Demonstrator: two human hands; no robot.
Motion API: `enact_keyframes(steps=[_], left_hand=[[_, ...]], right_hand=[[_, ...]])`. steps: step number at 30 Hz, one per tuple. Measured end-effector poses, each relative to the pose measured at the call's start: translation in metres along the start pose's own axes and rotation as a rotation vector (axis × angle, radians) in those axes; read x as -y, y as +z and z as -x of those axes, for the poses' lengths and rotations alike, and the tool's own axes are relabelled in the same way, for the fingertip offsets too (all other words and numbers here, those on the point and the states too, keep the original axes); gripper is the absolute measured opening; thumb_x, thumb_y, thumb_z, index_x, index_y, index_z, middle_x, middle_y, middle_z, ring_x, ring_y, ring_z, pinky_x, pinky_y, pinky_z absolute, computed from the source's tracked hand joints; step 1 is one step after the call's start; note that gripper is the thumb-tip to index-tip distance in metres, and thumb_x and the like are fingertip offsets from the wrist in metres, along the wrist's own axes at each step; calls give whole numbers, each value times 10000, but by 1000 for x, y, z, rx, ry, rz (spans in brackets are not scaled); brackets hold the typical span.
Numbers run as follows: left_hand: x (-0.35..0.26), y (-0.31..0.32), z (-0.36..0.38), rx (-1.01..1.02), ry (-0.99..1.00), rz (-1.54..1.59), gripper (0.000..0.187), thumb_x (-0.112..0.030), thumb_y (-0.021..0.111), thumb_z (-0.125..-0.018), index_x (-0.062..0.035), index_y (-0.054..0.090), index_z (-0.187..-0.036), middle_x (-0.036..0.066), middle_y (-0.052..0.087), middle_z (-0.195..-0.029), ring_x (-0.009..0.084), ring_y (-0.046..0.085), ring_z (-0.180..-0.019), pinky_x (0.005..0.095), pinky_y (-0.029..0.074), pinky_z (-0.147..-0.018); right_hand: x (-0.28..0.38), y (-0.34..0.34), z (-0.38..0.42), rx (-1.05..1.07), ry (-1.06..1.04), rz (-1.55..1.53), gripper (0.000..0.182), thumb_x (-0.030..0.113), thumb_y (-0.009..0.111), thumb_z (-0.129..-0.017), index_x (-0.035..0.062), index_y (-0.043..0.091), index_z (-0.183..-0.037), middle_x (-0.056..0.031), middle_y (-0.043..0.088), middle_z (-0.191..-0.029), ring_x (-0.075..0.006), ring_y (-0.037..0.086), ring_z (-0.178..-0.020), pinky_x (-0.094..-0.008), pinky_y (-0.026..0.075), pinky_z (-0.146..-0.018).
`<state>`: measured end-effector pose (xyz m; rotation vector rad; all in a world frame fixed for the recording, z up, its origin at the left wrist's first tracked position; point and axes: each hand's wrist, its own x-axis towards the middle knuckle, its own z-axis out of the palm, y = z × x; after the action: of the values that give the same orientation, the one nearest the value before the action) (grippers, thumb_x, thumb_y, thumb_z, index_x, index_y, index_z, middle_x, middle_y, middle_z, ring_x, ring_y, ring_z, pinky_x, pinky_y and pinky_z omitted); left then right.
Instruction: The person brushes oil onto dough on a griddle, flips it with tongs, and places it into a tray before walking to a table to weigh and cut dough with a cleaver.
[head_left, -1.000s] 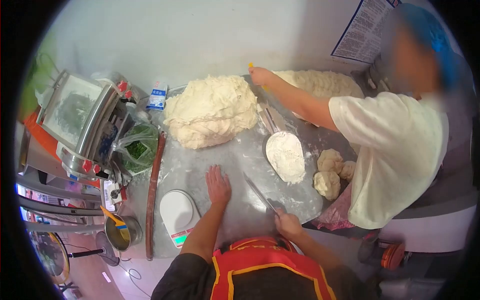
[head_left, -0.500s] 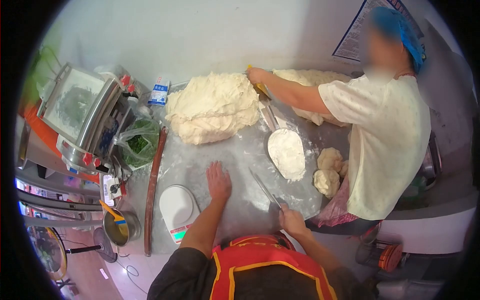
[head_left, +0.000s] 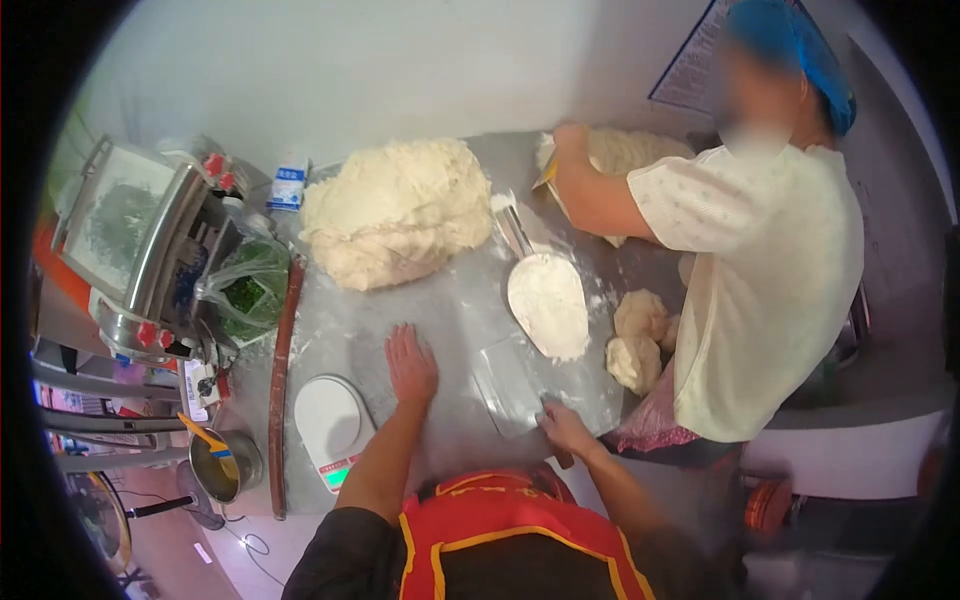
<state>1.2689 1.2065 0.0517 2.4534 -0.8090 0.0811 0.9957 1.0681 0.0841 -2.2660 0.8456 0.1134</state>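
My left hand point(head_left: 411, 370) rests palm down on the grey metal table point(head_left: 370, 325), its fingers stretched out, with the white kitchen scale point(head_left: 329, 418) to its lower left. In my right hand point(head_left: 568, 430) is a cleaver point(head_left: 508, 385), its broad shiny blade turned flat over the tabletop and pointing away to the left. The end of its brown handle shows below my fingers. Beyond the blade lies a metal scoop point(head_left: 550, 305) heaped with flour. A big mound of dough point(head_left: 398, 212) sits farther back, well ahead of my left hand.
At the right a person point(head_left: 770, 270) in a blue cap works a yellow-edged tool at another dough mass point(head_left: 635, 150). Small dough pieces point(head_left: 637, 362) lie nearby. Along the left are a rolling pin point(head_left: 283, 390), bagged chopped greens point(head_left: 250, 295), a metal pot point(head_left: 228, 468) and a machine point(head_left: 135, 240).
The cleaver has turned from edge-on to flat, so its broad side now shows. The person's hand has moved right, onto the far dough. The whole view has shifted slightly.
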Motion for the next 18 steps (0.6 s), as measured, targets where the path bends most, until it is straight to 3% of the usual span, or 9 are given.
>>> enact_keyframes(steps=[1, 3, 5, 8, 12, 16, 18], left_hand=[[-2, -1, -1, 0, -2, 4, 431, -185, 490, -870, 21, 435, -1244, 185, 443, -1302, 313, 338, -1286, 444, 198, -1102], [-2, -1, -3, -1, 17, -3, 428, -183, 488, -871, 27, 435, -1240, 189, 443, -1301, 315, 336, -1288, 445, 199, -1101], [-3, 0, 1, 8, 13, -1, 427, -183, 486, -873, 32, 435, -1239, 191, 440, -1302, 318, 333, -1288, 445, 198, -1101], [-5, -2, -3, 35, -25, 4, 429, -186, 484, -876, 35, 432, -1240, 192, 431, -1312, 323, 327, -1290, 445, 193, -1103], [-7, -3, -6, 45, -35, 6, 434, -186, 486, -876, 34, 428, -1245, 191, 418, -1328, 326, 322, -1290, 447, 186, -1106], [-7, -2, -2, 63, -67, 41, 435, -176, 488, -872, 31, 424, -1250, 190, 419, -1327, 325, 321, -1292, 450, 187, -1105], [-3, 1, 0, 44, -35, 33, 438, -177, 491, -871, 26, 423, -1253, 190, 422, -1325, 325, 321, -1293, 450, 187, -1105]], right_hand=[[10, -16, -3, 74, 47, 8, 338, 272, 508, -864, -1, 558, -1057, -245, 615, -905, -417, 590, -862, -455, 461, -741], [55, -56, -11, -75, 170, 85, 263, 207, 483, -866, -9, 576, -984, -275, 598, -881, -429, 577, -852, -480, 456, -743], [46, -68, -35, -354, 55, 2, 256, 169, 509, -865, 32, 565, -1073, -208, 634, -849, -388, 611, -808, -428, 476, -706], [46, -91, -60, -491, 89, -212, 241, 129, 498, -863, 8, 548, -1066, -230, 622, -832, -382, 609, -778, -435, 474, -680], [31, -75, -55, -436, 75, -187, 281, 111, 519, -853, 28, 531, -1120, -203, 626, -896, -344, 618, -794, -405, 481, -704], [11, -58, -59, -480, 84, -184, 308, 102, 506, -856, 18, 518, -1152, -219, 583, -1038, -347, 570, -950, -405, 447, -817], [2, -56, -65, -558, 46, -27, 330, 83, 514, -850, -3, 502, -1168, -231, 553, -1102, -359, 534, -1010, -398, 429, -861]])
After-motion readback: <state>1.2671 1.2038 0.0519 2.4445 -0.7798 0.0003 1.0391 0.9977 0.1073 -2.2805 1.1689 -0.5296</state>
